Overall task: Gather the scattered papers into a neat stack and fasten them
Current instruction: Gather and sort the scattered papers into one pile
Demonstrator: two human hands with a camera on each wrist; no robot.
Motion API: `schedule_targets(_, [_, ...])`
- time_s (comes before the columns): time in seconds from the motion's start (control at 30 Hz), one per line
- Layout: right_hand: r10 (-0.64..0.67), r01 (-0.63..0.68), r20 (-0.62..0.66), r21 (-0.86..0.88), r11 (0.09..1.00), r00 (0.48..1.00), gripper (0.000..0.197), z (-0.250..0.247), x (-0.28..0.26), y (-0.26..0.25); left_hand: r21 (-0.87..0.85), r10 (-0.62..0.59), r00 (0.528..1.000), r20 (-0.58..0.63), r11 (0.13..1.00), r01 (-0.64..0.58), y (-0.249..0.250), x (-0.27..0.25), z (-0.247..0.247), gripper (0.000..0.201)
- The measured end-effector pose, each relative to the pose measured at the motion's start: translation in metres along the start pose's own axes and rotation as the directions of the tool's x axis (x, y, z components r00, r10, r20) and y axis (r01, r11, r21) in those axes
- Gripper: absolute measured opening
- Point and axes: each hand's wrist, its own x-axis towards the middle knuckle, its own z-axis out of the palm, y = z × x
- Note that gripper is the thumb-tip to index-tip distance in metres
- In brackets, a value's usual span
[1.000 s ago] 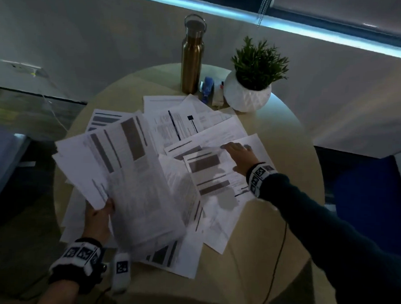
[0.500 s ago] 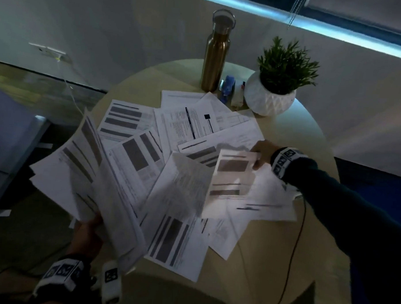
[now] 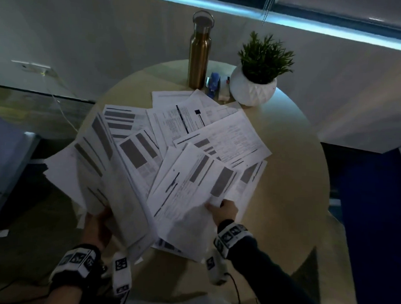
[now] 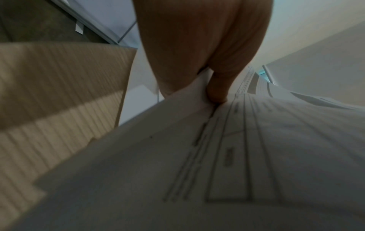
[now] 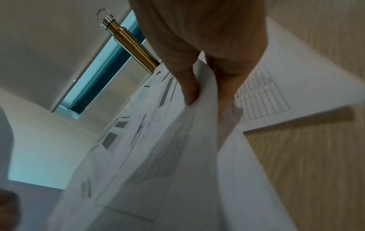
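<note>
Several loose papers [image 3: 209, 134] lie overlapping across the round table [image 3: 285, 178] in the head view, their print too small and blurred to read; only grey blocks and dark rules show. The left hand [image 3: 98, 227] grips a fanned bundle of sheets [image 3: 97, 170] at its near edge, off the table's left rim, most of the fingers hidden beneath the paper. The right hand [image 3: 224, 210] pinches the near corner of a second sheaf [image 3: 193, 186] lifted above the tabletop, its fingers likewise covered. Behind the spread stand a gold bottle [image 3: 199, 53] and a potted plant [image 3: 255, 85], with a blue stapler [image 3: 214, 83] between them, partly hidden and hard to make out. Marker-patterned wristbands [image 3: 231, 238] carry no legible writing.

From the left wrist, the thumb and fingers [image 4: 219, 87] close on the edge of the sheets [image 4: 237, 156]; the lines of a printed table run along the page, but the words are smeared beyond reading. Most of the hand is cut off at the top.

From the right wrist, the thumb [image 5: 187, 87] presses one side of a curved sheet [image 5: 158, 156] and the other fingers sit behind it, mostly concealed. The bottle [image 5: 132, 43] shows behind, its base hidden by paper. All text is blurred.
</note>
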Motion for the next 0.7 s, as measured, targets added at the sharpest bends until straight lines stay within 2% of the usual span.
schedule_targets(0.07, [-0.052,0.031,-0.149,-0.142,0.989,0.987,0.057,0.005,-0.008,-0.003,-0.029,0.024,1.000,0.008,0.999,-0.024,-0.001,-0.004,-0.001,0.036])
schedule_targets(0.13, [-0.176,0.055,-0.266,-0.407,0.912,0.948,0.094,0.002,-0.008,-0.009,-0.012,0.028,0.999,0.035,1.000,-0.028,0.000,-0.005,-0.001,0.030])
schedule_targets(0.17, [-0.245,0.090,-0.264,-0.488,0.868,0.933,0.107,-0.002,-0.005,-0.017,0.014,0.024,0.999,0.040,1.000,-0.025,0.000,-0.006,-0.003,0.023])
schedule_targets(0.2, [-0.316,0.164,-0.224,-0.514,0.842,0.922,0.114,-0.005,0.002,-0.026,0.031,0.013,0.999,0.038,0.999,-0.015,0.000,-0.006,-0.004,0.019])
schedule_targets(0.27, [-0.454,0.345,-0.103,-0.510,0.788,0.885,0.112,-0.013,0.023,-0.047,0.045,0.011,1.000,0.026,0.999,-0.012,0.000,-0.005,-0.006,0.016])
schedule_targets(0.33, [-0.517,0.438,0.022,-0.561,0.702,0.856,0.112,-0.017,0.046,-0.072,0.061,0.022,0.999,0.033,0.998,-0.024,0.002,-0.005,-0.007,0.019])
schedule_targets(0.43, [-0.436,0.449,0.212,-0.693,0.564,0.875,0.125,-0.015,0.069,-0.100,0.048,-0.052,0.999,-0.005,0.997,0.052,0.003,0.003,-0.019,0.041])
schedule_targets(0.5, [-0.408,0.506,0.344,-0.759,0.410,0.846,0.129,-0.007,0.075,-0.108,-0.072,-0.157,0.986,-0.053,0.986,0.153,0.008,0.007,-0.026,0.055])
schedule_targets(0.53, [-0.411,0.544,0.394,-0.756,0.363,0.822,0.130,-0.002,0.076,-0.110,-0.052,-0.161,0.986,-0.047,0.986,0.158,0.012,0.006,-0.023,0.058])
schedule_targets(0.57, [-0.420,0.578,0.430,-0.742,0.339,0.799,0.130,0.004,0.075,-0.111,0.043,-0.115,0.992,-0.056,0.992,0.118,0.005,0.009,-0.026,0.060])
schedule_targets(0.63, [-0.434,0.617,0.471,-0.727,0.303,0.768,0.130,0.015,0.073,-0.114,0.084,-0.098,0.995,-0.014,0.992,0.099,-0.001,0.014,-0.028,0.059])
schedule_targets(0.7, [-0.399,0.622,0.498,-0.727,0.292,0.770,0.131,0.021,0.072,-0.117,0.149,-0.019,0.998,-0.052,0.989,0.026,-0.001,0.012,-0.026,0.049])
